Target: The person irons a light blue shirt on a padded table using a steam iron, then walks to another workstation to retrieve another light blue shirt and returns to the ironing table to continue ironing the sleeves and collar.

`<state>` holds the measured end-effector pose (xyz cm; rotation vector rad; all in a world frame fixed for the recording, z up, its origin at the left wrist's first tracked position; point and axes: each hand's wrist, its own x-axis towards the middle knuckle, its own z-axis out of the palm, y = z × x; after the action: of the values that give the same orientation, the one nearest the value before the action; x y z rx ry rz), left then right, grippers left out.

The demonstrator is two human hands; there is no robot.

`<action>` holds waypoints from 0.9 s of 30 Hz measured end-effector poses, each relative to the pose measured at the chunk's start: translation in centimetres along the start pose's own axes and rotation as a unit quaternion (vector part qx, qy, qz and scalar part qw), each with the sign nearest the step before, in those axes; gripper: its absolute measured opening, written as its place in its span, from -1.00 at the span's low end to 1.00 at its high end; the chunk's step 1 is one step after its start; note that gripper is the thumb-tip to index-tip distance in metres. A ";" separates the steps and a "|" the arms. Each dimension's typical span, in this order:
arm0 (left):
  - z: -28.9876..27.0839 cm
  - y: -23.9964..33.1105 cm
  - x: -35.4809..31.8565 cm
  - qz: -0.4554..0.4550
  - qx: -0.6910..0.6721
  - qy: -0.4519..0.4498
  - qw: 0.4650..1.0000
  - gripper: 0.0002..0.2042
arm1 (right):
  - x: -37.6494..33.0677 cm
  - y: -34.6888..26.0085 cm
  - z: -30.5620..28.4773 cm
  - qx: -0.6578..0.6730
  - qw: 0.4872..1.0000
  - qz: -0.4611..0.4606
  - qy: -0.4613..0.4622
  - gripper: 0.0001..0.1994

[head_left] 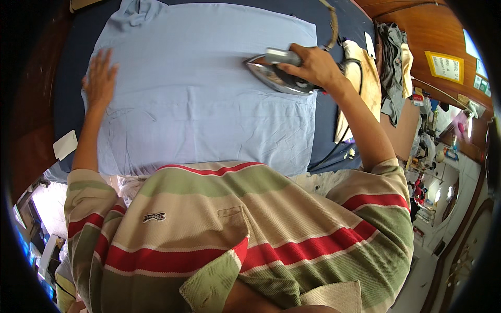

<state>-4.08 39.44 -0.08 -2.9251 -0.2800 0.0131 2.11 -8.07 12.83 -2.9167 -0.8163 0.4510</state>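
A light blue shirt (198, 99) lies spread flat over a dark navy cloth, with some creases along its near part. My right hand (315, 67) is wrapped round the grey handle of a clothes iron (282, 75). The iron's soleplate rests on the right side of the shirt, its tip pointing left. Flat on the shirt's left edge lies my left hand (100, 78), fingers spread and holding nothing. The iron's black cord (360, 78) loops out behind my right wrist and runs down beside the shirt.
Right of the shirt lies a folded cream cloth (370, 88) with brownish marks. Beyond it hang dark grey garments (394, 68). A white card (65, 145) sits at the left edge. The navy cloth (67, 99) borders the shirt. A wooden wall bears a yellow-framed notice (444, 68).
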 end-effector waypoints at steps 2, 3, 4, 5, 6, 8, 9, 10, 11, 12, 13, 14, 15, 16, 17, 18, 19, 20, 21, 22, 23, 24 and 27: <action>1.9 -2.4 0.1 0.019 -0.037 0.027 0.999 -0.51 | -1.0 2.1 -0.5 0.027 0.998 0.054 0.027 -0.44; 2.7 -3.3 0.1 0.028 -0.052 0.045 0.997 -0.51 | -1.2 2.8 -0.8 0.039 0.994 0.101 0.034 -0.45; 3.5 -3.8 0.3 0.036 -0.055 0.051 0.997 -0.51 | -1.5 3.3 -1.0 0.082 0.987 0.129 0.054 -0.47; 4.0 -4.1 0.5 0.024 -0.044 0.027 0.998 -0.51 | -1.7 3.5 -1.2 0.085 0.990 0.102 0.037 -0.47; 4.3 -4.1 0.6 0.025 -0.045 0.027 0.998 -0.51 | -1.8 3.5 -1.3 0.082 0.993 0.085 0.019 -0.47; 4.4 -4.0 0.7 0.020 -0.042 0.028 0.999 -0.51 | -2.0 3.1 -1.2 0.020 0.999 0.019 -0.032 -0.47; 4.2 -3.9 0.6 0.018 -0.037 0.027 0.999 -0.51 | -2.1 2.8 -0.9 0.026 0.998 -0.042 -0.049 -0.47; 4.0 -3.8 0.5 0.020 -0.023 0.037 0.999 -0.51 | -1.8 2.9 -0.8 0.019 0.999 -0.041 -0.013 -0.48; 3.7 -3.8 0.4 0.020 -0.035 0.026 0.999 -0.50 | -1.6 3.1 -0.5 0.034 0.998 -0.050 -0.007 -0.49; 3.5 -3.8 0.4 0.021 -0.039 0.029 0.999 -0.50 | -1.2 3.6 -0.5 0.036 0.999 0.034 0.021 -0.48; 3.4 -3.7 0.3 0.025 -0.044 0.035 0.998 -0.50 | -0.4 4.6 -0.6 0.061 0.994 0.072 0.053 -0.47; 3.5 -3.7 0.3 0.020 -0.041 0.033 0.998 -0.50 | 0.7 5.9 -0.9 0.045 0.988 0.113 0.091 -0.45; 3.6 -3.7 0.2 0.019 -0.037 0.032 0.999 -0.50 | 1.8 7.3 -1.1 0.045 0.977 0.184 0.094 -0.43; 3.7 -3.7 0.2 0.021 -0.022 0.042 0.999 -0.50 | 3.0 8.9 -1.7 0.075 0.972 0.181 0.132 -0.43; 3.9 -3.8 0.2 0.019 -0.040 0.030 0.999 -0.51 | 3.8 10.3 -2.0 0.102 0.962 0.197 0.162 -0.42; 4.0 -3.8 0.2 0.021 -0.048 0.031 0.998 -0.51 | 4.1 11.4 -2.3 0.090 0.966 0.185 0.156 -0.42; 4.0 -3.9 0.2 0.028 -0.044 0.055 0.997 -0.51 | 4.5 12.3 -2.7 0.072 0.968 0.192 0.146 -0.42; 3.9 -4.0 0.2 0.022 -0.047 0.033 0.998 -0.52 | 4.8 12.9 -3.1 0.049 0.967 0.204 0.147 -0.41; 3.5 -4.0 0.2 0.019 -0.036 0.030 0.999 -0.52 | 5.0 13.1 -3.3 0.068 0.975 0.169 0.124 -0.42; 2.9 -3.9 0.2 0.033 -0.031 0.029 0.999 -0.52 | 5.0 13.0 -3.5 0.083 0.980 0.143 0.107 -0.42; 2.2 -3.5 0.4 0.011 -0.030 0.014 0.999 -0.53 | 5.1 12.6 -3.6 0.094 0.984 0.140 0.064 -0.43; 1.2 -3.0 0.6 0.005 -0.036 0.004 0.999 -0.54 | 5.5 11.9 -3.7 0.074 0.989 0.111 0.063 -0.45; -1.7 0.5 2.4 0.027 -0.045 0.012 0.999 -0.57 | 8.0 9.1 -3.6 0.067 0.990 0.102 0.070 -0.43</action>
<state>-1.55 39.13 1.49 -3.0194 -0.2040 -0.0265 14.20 -11.67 12.84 -2.8780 -0.4534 0.2966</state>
